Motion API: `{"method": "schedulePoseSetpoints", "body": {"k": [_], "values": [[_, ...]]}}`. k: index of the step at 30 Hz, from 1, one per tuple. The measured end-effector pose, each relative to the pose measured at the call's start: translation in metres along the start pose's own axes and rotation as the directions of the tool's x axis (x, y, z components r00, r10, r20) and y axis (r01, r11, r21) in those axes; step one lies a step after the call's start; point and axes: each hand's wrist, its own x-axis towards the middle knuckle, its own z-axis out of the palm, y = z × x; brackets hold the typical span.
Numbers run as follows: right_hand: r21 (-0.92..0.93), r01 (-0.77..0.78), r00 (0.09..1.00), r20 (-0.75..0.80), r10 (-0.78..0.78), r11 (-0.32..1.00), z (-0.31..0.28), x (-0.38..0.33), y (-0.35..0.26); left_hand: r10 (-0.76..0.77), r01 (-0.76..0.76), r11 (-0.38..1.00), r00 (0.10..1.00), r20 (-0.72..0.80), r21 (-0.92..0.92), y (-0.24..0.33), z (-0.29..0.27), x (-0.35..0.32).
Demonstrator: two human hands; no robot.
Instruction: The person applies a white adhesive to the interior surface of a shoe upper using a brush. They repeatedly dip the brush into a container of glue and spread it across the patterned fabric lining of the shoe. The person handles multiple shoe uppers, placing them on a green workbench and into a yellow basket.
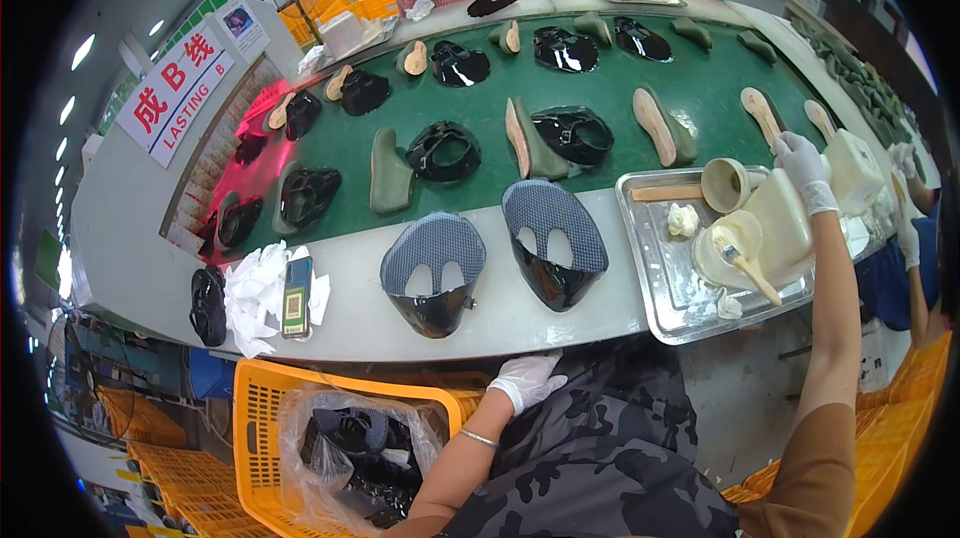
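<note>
My right hand (803, 170), in a thin white glove, reaches over the belt's near edge. Its fingers close round the near end of an olive wedge sole (760, 112) with a pale top; the gripped end is hidden. In my lap, on dark camouflage cloth, my gloved left hand (528, 382) lies open and holds nothing. Before me on the white ledge (350, 323) stand two glossy black shoe uppers, a left one (434, 273) and a right one (556, 243), with grey textured insoles facing up.
A metal tray (665, 313) holds a cream tub (715, 248) with a brush (752, 276). More soles and black uppers line the green belt (330, 143). A phone (296, 300) lies by crumpled paper (255, 293). An orange crate (262, 438) stands below. Co-workers stand across and at right.
</note>
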Motion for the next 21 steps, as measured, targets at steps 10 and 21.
{"method": "schedulePoseSetpoints", "body": {"k": [10, 21], "values": [[0.216, -0.059, 0.998, 0.008, 0.059, 0.975, -0.011, -0.001, 0.000, 0.028, -0.028, 0.999, 1.000, -0.006, 0.015, 0.004, -0.003, 0.003], [0.256, 0.935, 0.300, -0.206, -0.931, 0.245, -0.107, -0.165, -0.202, -0.016, 0.016, 1.000, 0.999, 0.035, 0.017, 0.014, -0.004, 0.011]]}}
